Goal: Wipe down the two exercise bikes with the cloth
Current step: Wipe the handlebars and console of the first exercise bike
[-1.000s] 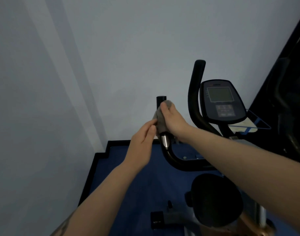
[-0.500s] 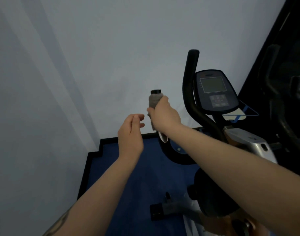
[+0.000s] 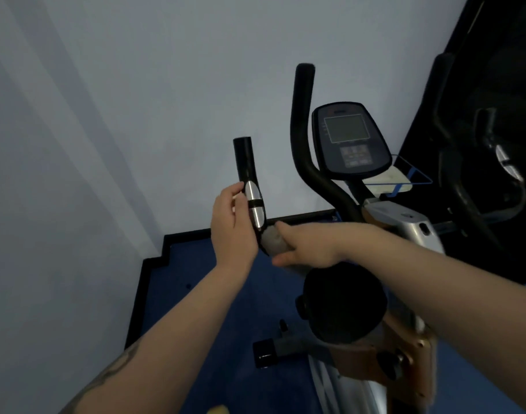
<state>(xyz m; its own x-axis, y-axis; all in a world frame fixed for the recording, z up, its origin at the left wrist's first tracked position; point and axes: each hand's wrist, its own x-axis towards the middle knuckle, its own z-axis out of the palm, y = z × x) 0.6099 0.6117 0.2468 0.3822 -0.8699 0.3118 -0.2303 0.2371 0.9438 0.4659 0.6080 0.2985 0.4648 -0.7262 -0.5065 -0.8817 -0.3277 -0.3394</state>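
A person is standing over an exercise bike [image 3: 375, 294], seen from a head-worn camera looking down at two bare forearms. The bike's left handlebar [image 3: 246, 162] is standing nearly upright, its long axis running from the bend near the hands up to a black end cap pointing at the wall. A shiny metal sensor band [image 3: 253, 204] is wrapping its lower part.

The right hand [image 3: 309, 248] is gripping a grey cloth [image 3: 272, 242], fingers and thumb curling round it and pressing it onto the curved lower section of the handlebar, just below the metal band. Most of the cloth is hidden inside the fist. The left hand [image 3: 230, 225] is resting beside the bar with fingers mostly straight, fingertips touching it near the metal band; it is holding nothing.

The right handlebar [image 3: 303, 135] is rising taller behind, beside a dark console [image 3: 349, 138] with a blank screen. The round black seat [image 3: 342, 303] is sitting below the right forearm.

A second machine [image 3: 488, 162] at the right edge is dark, cut off and hard to make out. The floor [image 3: 202, 294] is blue with a black border, meeting a plain pale wall [image 3: 136, 100].
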